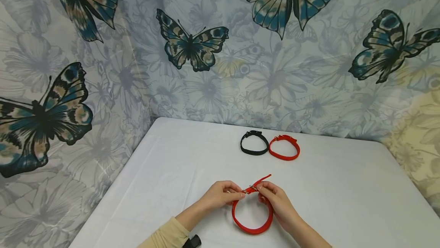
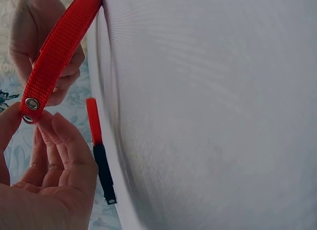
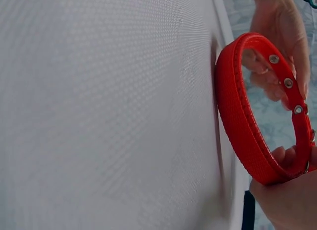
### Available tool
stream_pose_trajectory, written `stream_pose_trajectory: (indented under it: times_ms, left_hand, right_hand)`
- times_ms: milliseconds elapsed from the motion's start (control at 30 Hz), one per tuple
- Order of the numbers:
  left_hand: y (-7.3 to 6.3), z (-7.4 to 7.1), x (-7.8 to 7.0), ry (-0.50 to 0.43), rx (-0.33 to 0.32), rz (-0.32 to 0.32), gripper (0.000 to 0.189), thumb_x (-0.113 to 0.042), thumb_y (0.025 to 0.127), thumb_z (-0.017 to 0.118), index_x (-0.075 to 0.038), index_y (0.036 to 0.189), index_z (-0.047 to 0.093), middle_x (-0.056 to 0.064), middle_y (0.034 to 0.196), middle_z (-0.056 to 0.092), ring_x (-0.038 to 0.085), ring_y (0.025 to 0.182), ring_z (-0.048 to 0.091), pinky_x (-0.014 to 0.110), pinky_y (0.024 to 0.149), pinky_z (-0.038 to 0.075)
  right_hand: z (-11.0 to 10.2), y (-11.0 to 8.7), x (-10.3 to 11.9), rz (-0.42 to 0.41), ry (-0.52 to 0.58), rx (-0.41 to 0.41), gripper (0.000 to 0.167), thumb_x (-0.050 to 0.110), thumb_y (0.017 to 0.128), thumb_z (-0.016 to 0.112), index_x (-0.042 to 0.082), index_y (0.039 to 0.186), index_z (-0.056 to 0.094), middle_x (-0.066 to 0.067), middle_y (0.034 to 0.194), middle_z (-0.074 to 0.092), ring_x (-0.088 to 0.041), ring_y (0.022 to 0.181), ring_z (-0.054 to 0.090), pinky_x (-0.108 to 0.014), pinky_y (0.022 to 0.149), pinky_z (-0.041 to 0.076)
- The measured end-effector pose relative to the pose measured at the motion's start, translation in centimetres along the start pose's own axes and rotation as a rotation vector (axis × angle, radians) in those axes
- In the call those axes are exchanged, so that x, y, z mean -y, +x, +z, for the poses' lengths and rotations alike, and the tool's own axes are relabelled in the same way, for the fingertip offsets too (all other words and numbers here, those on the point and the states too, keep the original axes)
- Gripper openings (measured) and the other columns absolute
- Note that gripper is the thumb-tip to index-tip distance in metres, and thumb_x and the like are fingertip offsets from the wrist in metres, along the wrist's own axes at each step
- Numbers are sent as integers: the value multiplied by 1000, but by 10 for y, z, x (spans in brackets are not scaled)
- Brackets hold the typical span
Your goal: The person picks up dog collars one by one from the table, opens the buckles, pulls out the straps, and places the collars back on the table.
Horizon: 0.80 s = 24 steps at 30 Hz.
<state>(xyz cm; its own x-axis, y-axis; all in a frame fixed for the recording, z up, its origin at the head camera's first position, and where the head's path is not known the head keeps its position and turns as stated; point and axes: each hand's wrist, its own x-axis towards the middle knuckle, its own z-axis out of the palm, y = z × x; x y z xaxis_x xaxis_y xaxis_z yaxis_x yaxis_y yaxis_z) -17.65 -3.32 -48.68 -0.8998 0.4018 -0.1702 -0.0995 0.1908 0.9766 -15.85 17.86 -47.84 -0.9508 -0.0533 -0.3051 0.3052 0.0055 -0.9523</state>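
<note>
A red webbing collar (image 1: 252, 231) is bent into a loop close to the table's near side, its buckle at the far side and its free strap end pointing up to the right. My left hand (image 1: 221, 194) pinches the loop left of the buckle between thumb and fingers. On the buckle's other side, the fingers of my right hand (image 1: 276, 202) grip the strap. In the left wrist view, metal eyelets show in the red band (image 2: 62, 41) by the left fingertips. The right wrist view shows the loop (image 3: 237, 121) from the side, with several eyelets; the buckle is partly hidden there.
Farther back on the white table (image 1: 343, 187) lie a black collar (image 1: 254, 152) and a second red collar (image 1: 284, 158), both buckled into loops and side by side. Butterfly-printed cloth (image 1: 282, 87) hangs behind and left of the table. A black object (image 1: 194, 241) shows beside the left sleeve.
</note>
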Motion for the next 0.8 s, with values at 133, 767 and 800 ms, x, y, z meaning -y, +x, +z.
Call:
stream_pose_trajectory:
  times_ms: [133,767,800]
  left_hand:
    - [0,0,-1,-17,13,7,17,-22,84,76,-11,97,73,-1,77,67,9,66,60,26,59,52]
    - [-2,1,-4,3,38,11,21,-18,87,72,-16,108,73,0,77,65,10,66,59,29,63,52]
    - [-3,0,-4,11,39,13,21,-19,86,72,-16,107,73,0,77,65,9,66,59,29,63,52]
  right_hand:
    - [-1,0,1,-4,3,-13,27,19,97,60,-4,112,58,-8,89,59,-18,81,55,-26,75,51]
    - [-5,2,0,4,53,-97,21,15,96,60,-3,105,59,-7,84,59,-16,75,56,-25,70,51]
    - [-5,2,0,6,52,-95,21,15,95,60,-3,105,59,-8,85,59,-16,76,56,-25,71,51]
